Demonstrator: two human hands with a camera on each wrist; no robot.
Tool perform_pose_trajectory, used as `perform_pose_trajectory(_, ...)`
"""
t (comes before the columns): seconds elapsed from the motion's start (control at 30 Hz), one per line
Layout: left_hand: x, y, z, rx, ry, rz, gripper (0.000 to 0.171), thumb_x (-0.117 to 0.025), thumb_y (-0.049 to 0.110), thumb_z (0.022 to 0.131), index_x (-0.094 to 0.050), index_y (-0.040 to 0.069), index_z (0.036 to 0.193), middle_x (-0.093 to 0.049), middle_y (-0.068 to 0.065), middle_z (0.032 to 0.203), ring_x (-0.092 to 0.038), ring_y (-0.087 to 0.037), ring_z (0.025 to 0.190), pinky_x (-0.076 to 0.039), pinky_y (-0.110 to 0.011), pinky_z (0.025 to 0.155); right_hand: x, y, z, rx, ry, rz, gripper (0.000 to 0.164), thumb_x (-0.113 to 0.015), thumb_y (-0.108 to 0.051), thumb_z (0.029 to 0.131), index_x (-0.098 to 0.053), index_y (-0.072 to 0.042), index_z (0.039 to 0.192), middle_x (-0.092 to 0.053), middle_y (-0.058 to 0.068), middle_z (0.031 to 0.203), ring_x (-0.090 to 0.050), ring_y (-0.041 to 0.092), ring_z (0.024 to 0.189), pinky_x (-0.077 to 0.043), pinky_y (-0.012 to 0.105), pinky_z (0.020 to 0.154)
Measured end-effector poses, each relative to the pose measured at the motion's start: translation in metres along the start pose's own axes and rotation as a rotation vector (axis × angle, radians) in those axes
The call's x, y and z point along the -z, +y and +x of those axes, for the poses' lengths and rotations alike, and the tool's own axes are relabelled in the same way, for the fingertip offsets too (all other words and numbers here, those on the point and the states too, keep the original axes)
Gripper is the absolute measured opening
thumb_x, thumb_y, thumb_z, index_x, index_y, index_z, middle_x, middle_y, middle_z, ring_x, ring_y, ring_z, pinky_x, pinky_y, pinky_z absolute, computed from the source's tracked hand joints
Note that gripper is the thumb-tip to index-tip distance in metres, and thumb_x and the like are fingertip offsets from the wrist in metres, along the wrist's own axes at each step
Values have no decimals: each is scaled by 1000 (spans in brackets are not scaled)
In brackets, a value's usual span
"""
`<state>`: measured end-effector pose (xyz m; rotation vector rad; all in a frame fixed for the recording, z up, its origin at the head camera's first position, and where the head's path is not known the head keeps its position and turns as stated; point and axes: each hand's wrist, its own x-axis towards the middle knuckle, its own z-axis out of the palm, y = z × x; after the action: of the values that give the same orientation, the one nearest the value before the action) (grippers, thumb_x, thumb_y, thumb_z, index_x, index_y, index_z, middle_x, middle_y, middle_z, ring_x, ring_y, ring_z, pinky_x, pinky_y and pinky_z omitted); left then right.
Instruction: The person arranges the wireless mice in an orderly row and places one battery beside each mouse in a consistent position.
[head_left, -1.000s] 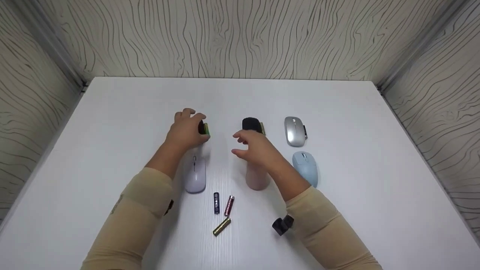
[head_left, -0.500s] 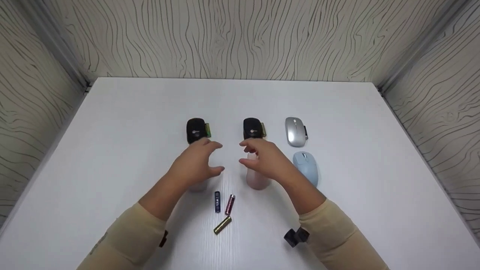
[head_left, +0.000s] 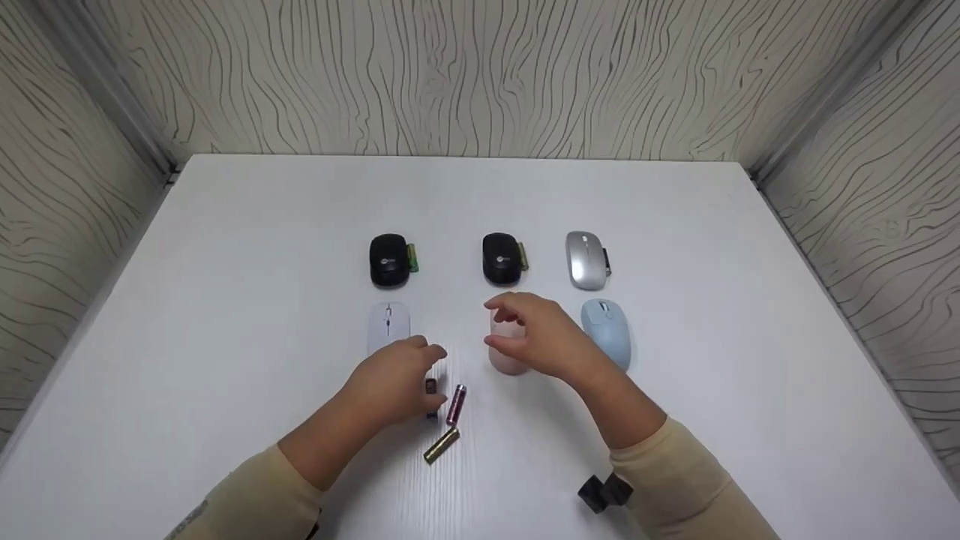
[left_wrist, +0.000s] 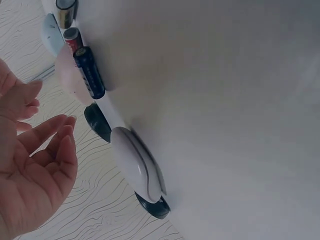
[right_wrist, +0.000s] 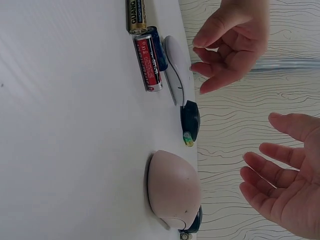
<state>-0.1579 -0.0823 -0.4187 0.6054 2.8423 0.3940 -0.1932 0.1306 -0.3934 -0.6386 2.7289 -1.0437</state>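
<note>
My left hand (head_left: 394,381) hovers over the near edge of the pale lavender mouse (head_left: 388,324), fingers loosely bent with nothing between them. Below its thumb and forefinger in the head view lies a dark blue battery (head_left: 430,387), partly covered. The left wrist view shows a gap between that hand (left_wrist: 42,170) and the blue battery (left_wrist: 90,74). A red battery (head_left: 456,405) and a gold one (head_left: 442,445) lie close by. My right hand (head_left: 544,334), also holding nothing, is above the pink mouse (head_left: 507,361) and hides part of it.
Two black mice (head_left: 389,261) stand in the far row, each with a green battery (head_left: 412,258) at its right side. Right of them are a silver mouse (head_left: 586,260), with a small dark item beside it, and a light blue mouse (head_left: 609,330). Patterned panels (head_left: 465,75) enclose the table.
My left hand has left the left black mouse and its green battery and come back towards the loose batteries. The right hand has drawn slightly nearer to me, uncovering the other black mouse.
</note>
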Motion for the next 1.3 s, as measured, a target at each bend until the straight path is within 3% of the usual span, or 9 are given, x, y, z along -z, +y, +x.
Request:
perform_pose_trajectory(0.17, -9, 0, -3, 9, -31, 26, 51, -78, 34, 68, -62, 7, 109, -59, -4, 85, -51, -14, 69, -47, -31, 64, -2, -2, -3, -46, -10, -2, 41, -70, -22, 81, -58, -15, 118, -62, 6, 107, -57, 18, 103, -46, 38, 89)
perform_pose_trajectory(0.37, -16, 1, -4, 43, -62, 77, 48, -78, 33, 67, -63, 7, 104, -58, -4, 81, -52, -15, 68, -48, -33, 64, -5, -2, -6, -87, -18, 15, 41, -70, -24, 80, -58, -17, 119, -62, 2, 106, -57, 17, 103, -46, 37, 90)
perform_pose_trajectory(0.73, -23, 2, -3, 15, -48, 87, 30, -77, 19, 67, -62, 6, 89, -56, -3, 76, -50, -14, 65, -47, -31, 60, -6, -2, -7, -85, -21, 35, 42, -70, -24, 80, -57, -17, 119, -62, 1, 104, -58, 17, 102, -46, 36, 89)
perform_pose_trajectory(1.03, -22, 4, -5, -19, -19, 77, 19, -73, 5, 65, -61, 5, 80, -56, -4, 74, -52, -14, 65, -48, -31, 62, -6, -1, -8, -21, -8, 49, 39, -70, -20, 80, -59, -11, 116, -63, 5, 102, -59, 19, 100, -47, 36, 88)
perform_pose_trajectory(1.3, -20, 3, -5, -24, 6, 193, 28, -78, 18, 60, -60, 10, 79, -54, -1, 68, -50, -16, 62, -45, -33, 52, -7, -2, -8, -37, -13, 62, 39, -70, -21, 80, -59, -12, 116, -62, 4, 101, -59, 18, 99, -46, 37, 89)
